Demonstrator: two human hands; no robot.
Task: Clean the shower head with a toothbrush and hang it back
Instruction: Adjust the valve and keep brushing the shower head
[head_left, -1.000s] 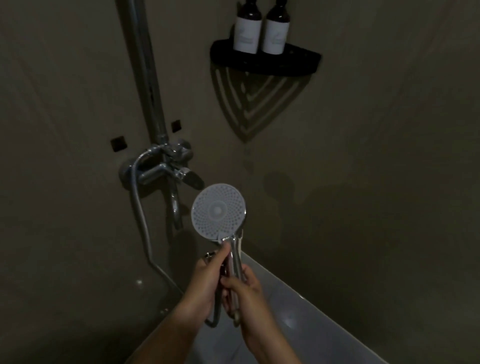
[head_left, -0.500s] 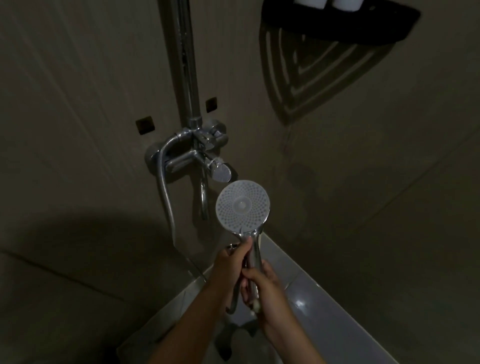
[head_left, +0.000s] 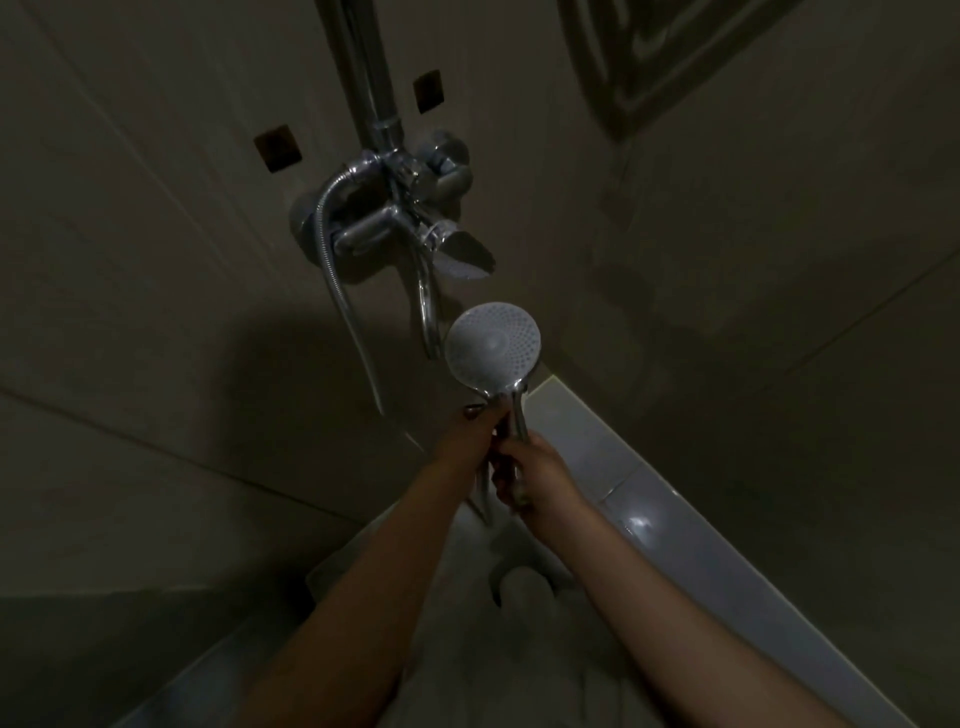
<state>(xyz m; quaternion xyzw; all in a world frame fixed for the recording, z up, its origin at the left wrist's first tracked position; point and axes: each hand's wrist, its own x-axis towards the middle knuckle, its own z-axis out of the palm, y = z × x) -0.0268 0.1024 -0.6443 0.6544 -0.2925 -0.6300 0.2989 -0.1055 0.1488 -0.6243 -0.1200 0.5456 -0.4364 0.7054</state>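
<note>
Chrome showerhead (head_left: 493, 345) above left grip (head_left: 470, 439), right grip (head_left: 540, 475)

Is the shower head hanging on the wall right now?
No, the shower head is off the wall, its handle held by both the left hand and the right hand, below the mixer tap.

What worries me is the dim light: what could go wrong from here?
The left hand and right hand grip the shower head by its chrome handle; a slip could drop it onto the tub rim. The head looks close to the tap spout and might knock it.
</note>
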